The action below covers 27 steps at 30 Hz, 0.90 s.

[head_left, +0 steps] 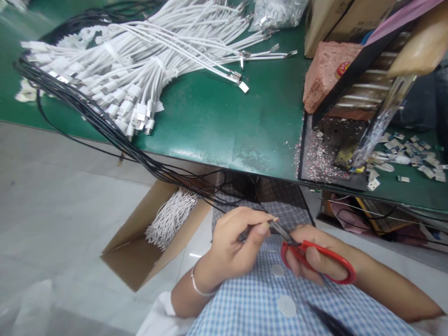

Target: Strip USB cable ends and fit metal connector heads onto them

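1. The left hand (231,242) pinches a thin end between thumb and forefinger, right by the scissor blades
2. The right hand (327,239) grips red-handled scissors (310,246), fingers through the loops
3. Black cables (115,131) run off the desk (217,121) edge to the left hand
4. White cables (168,46) lie bundled on the desk

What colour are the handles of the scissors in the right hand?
The scissors' handles are red; the head view shows this best.
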Each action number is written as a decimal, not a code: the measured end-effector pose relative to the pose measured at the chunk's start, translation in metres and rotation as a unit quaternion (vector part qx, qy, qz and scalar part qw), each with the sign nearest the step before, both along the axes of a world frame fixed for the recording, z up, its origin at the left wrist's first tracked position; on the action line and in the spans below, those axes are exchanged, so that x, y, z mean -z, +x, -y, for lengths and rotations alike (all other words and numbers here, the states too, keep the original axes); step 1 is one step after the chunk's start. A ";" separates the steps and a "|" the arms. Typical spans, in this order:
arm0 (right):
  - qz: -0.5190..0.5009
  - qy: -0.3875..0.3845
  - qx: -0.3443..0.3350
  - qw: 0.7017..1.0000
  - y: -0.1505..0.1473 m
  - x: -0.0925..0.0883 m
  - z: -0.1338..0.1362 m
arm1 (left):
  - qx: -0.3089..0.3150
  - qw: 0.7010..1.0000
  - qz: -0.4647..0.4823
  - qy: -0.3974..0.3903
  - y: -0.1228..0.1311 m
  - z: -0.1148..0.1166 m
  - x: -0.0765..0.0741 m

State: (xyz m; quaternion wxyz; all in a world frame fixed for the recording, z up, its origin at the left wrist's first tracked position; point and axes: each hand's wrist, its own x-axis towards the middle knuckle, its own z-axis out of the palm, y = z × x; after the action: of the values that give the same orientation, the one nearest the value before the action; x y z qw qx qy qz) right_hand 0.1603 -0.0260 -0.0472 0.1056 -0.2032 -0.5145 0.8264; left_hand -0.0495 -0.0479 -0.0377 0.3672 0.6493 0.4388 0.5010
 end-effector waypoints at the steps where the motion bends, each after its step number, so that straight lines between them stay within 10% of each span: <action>1: -0.012 -0.005 0.006 1.000 -0.001 0.001 0.001 | 0.001 1.000 0.000 0.002 0.000 0.000 0.000; 27: 0.007 -0.076 0.036 0.996 -0.006 0.013 0.006 | -0.019 0.999 -0.034 0.020 -0.006 -0.002 0.004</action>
State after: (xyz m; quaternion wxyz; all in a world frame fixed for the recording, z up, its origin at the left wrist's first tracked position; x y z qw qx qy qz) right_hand 0.1546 -0.0317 -0.0606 0.1158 -0.2352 -0.4437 0.8570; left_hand -0.0553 -0.0458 -0.0416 0.3294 0.6648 0.4534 0.4940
